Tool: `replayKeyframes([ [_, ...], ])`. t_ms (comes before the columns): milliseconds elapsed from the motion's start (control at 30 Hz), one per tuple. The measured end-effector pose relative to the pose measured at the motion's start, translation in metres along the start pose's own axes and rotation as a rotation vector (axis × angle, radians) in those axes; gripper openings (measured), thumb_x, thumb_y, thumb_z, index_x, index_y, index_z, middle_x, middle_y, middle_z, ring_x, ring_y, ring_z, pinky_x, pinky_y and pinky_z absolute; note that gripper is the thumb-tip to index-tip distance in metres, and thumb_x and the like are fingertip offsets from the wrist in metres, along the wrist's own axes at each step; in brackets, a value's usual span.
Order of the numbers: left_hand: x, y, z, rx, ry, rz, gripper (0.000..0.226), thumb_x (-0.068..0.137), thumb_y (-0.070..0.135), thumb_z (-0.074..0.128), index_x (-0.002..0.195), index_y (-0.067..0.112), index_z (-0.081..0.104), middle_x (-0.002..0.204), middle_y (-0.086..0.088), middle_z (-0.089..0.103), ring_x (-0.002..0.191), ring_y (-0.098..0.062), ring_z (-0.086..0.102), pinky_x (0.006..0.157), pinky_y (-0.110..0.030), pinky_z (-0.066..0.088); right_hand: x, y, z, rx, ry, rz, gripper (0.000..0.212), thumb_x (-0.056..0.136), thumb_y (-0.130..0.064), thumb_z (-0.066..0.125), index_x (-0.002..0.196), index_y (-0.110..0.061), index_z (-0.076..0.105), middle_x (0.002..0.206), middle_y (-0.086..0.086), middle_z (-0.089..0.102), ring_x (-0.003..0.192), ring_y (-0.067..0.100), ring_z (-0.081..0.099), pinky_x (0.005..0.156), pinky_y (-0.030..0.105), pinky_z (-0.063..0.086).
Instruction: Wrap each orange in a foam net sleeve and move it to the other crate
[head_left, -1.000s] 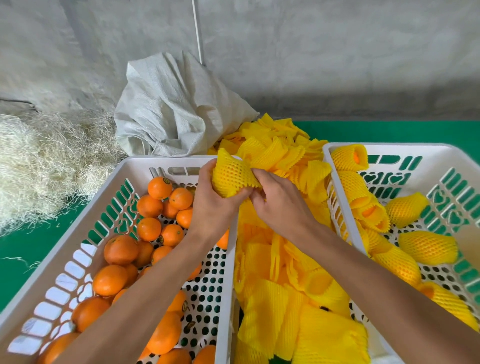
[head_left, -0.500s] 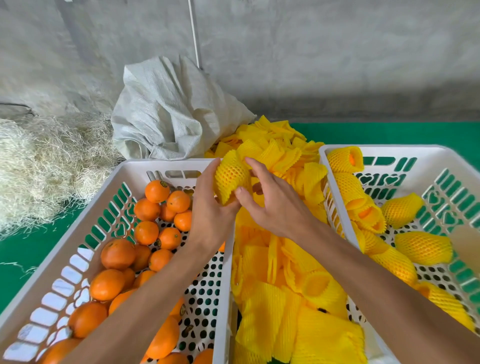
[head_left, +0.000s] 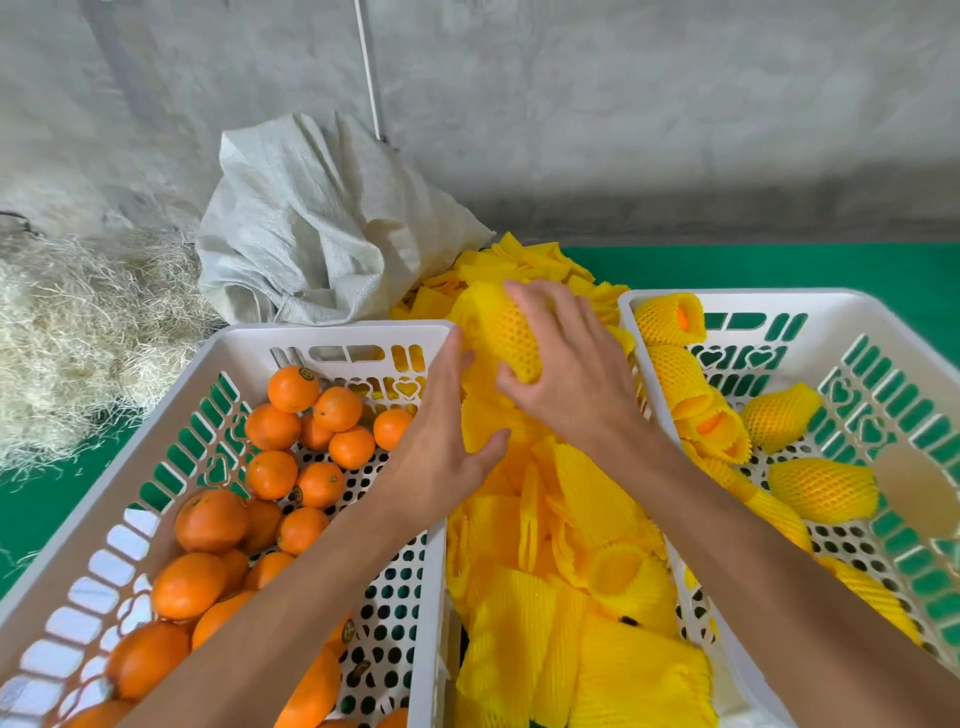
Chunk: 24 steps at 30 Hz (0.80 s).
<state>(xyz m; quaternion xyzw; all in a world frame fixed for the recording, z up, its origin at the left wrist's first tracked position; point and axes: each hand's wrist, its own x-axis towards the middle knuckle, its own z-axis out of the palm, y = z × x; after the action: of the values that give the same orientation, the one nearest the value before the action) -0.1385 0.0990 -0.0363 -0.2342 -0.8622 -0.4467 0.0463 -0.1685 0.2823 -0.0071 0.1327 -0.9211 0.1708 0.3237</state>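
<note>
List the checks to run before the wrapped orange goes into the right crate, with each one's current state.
1. Right hand grips the wrapped orange: ok.
2. Left hand is off it, fingers straight: ok.
3. Sleeve covers the fruit fully: cannot tell, the hand hides part.
4. Right crate has bare floor to take it: ok.
5. Path to that crate is unobstructed: ok.
6. Unwrapped oranges remain in the left crate: ok.

Foam net sleeves (head_left: 550, 613) matt, ribbed; crates (head_left: 332, 332) smooth plastic; sack (head_left: 311, 228) woven.
</note>
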Motion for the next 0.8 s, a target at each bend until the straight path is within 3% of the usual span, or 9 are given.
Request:
replayKeyframes([
  [100, -0.002, -0.002, -0.002, 0.072, -0.06, -0.006, 0.085, 0.099, 0.036, 0.069, 0.165, 0.032, 0.015, 0.165, 0.016, 0.03, 0.139, 0.024, 0.025, 0.104, 0.005, 0.024, 0.009, 0.035, -0.012, -0.294, 0.121, 0.129, 0.075, 0.085, -0.027, 0.066, 0.155, -0.022, 0.037, 0.157, 0.01, 0.039, 0.124, 0.035, 0.046, 0.1, 0.043, 0.046],
  [200, -0.001, -0.005, -0.002, 0.075, -0.092, 0.036, 0.063, 0.101, 0.033, 0.067, 0.157, 0.031, 0.038, 0.162, 0.016, 0.037, 0.143, 0.018, 0.027, 0.109, 0.002, 0.02, 0.011, 0.071, -0.025, -0.402, 0.145, 0.356, 0.074, 0.09, -0.018, 0.067, 0.156, -0.025, 0.033, 0.161, 0.011, 0.03, 0.13, 0.038, 0.041, 0.103, 0.045, 0.042],
  [367, 0.002, -0.009, 0.002, 0.085, -0.108, 0.06, 0.048, 0.102, 0.031, 0.066, 0.147, 0.031, 0.049, 0.159, 0.017, 0.042, 0.146, 0.008, 0.033, 0.108, 0.001, 0.021, -0.002, 0.103, -0.025, -0.379, -0.232, 0.7, 0.072, 0.097, -0.03, 0.064, 0.156, -0.015, 0.025, 0.156, 0.023, 0.033, 0.14, 0.047, 0.034, 0.111, 0.054, 0.035],
  [433, 0.002, -0.009, 0.002, 0.081, -0.103, 0.064, 0.045, 0.102, 0.03, 0.066, 0.144, 0.03, 0.052, 0.158, 0.017, 0.043, 0.145, 0.008, 0.034, 0.108, 0.001, 0.022, -0.003, 0.104, -0.027, -0.363, -0.237, 0.774, 0.07, 0.099, -0.041, 0.058, 0.154, -0.01, 0.028, 0.155, 0.025, 0.034, 0.14, 0.048, 0.035, 0.112, 0.056, 0.035],
  [533, 0.002, -0.009, 0.003, 0.076, -0.081, 0.077, 0.037, 0.102, 0.027, 0.066, 0.138, 0.028, 0.058, 0.155, 0.016, 0.045, 0.144, 0.008, 0.036, 0.107, 0.001, 0.023, 0.004, 0.101, -0.032, -0.378, -0.083, 0.729, 0.064, 0.101, -0.047, 0.051, 0.147, -0.003, 0.044, 0.158, 0.024, 0.034, 0.143, 0.045, 0.033, 0.115, 0.054, 0.03],
  [600, 0.002, -0.008, 0.002, 0.082, -0.077, 0.068, 0.034, 0.102, 0.026, 0.066, 0.136, 0.027, 0.059, 0.155, 0.015, 0.045, 0.144, 0.006, 0.037, 0.107, 0.0, 0.022, 0.009, 0.091, -0.031, -0.36, -0.023, 0.551, 0.054, 0.102, -0.041, 0.051, 0.142, -0.004, 0.052, 0.155, 0.02, 0.04, 0.142, 0.04, 0.036, 0.115, 0.05, 0.029],
  [700, 0.002, -0.009, 0.003, 0.109, -0.093, 0.057, 0.033, 0.103, 0.028, 0.065, 0.135, 0.027, 0.059, 0.157, 0.015, 0.042, 0.146, 0.001, 0.035, 0.108, -0.005, 0.022, 0.005, 0.067, -0.013, -0.318, -0.189, 0.28, 0.039, 0.102, -0.037, 0.053, 0.126, -0.009, 0.066, 0.133, 0.014, 0.061, 0.124, 0.033, 0.054, 0.101, 0.044, 0.045],
  [800, 0.002, -0.009, 0.003, 0.11, -0.096, 0.062, 0.032, 0.103, 0.028, 0.065, 0.134, 0.026, 0.061, 0.156, 0.014, 0.043, 0.146, -0.002, 0.036, 0.108, -0.009, 0.024, -0.01, 0.048, 0.008, -0.265, -0.455, 0.278, 0.034, 0.1, -0.04, 0.057, 0.114, -0.012, 0.07, 0.118, 0.011, 0.069, 0.111, 0.033, 0.063, 0.086, 0.04, 0.051],
])
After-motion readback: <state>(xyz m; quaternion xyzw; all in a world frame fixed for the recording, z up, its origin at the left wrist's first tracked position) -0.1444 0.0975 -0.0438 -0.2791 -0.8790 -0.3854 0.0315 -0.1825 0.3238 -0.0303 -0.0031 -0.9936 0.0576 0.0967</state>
